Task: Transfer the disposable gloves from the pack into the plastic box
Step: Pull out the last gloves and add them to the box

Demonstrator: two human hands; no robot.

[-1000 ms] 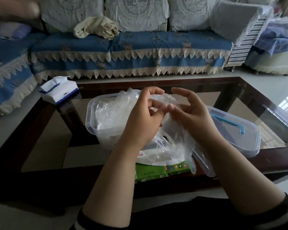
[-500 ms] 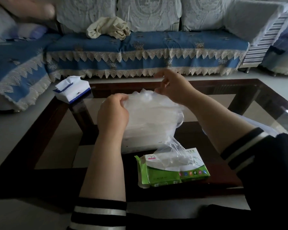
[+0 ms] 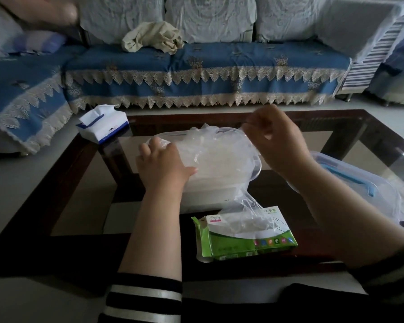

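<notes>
A clear plastic box (image 3: 219, 194) stands mid-table, heaped with thin transparent disposable gloves (image 3: 217, 152). My left hand (image 3: 163, 164) lies on the left side of the heap, fingers curled into the plastic. My right hand (image 3: 273, 141) is over the box's far right corner and pinches a glove's edge between thumb and fingers. In front of the box lies the green and white glove pack (image 3: 245, 238), with more gloves spilling from its top opening toward the box.
The box's clear lid (image 3: 359, 190) with a blue handle lies to the right on the dark glass-topped table (image 3: 56, 187). A white and blue tissue pack (image 3: 103, 124) sits at the table's far left corner. A blue sofa (image 3: 196, 71) runs behind.
A second ago both hands worked a glove together above the pack. The left hand has since come down onto the heap and the right has drawn the glove over the box's far right side.
</notes>
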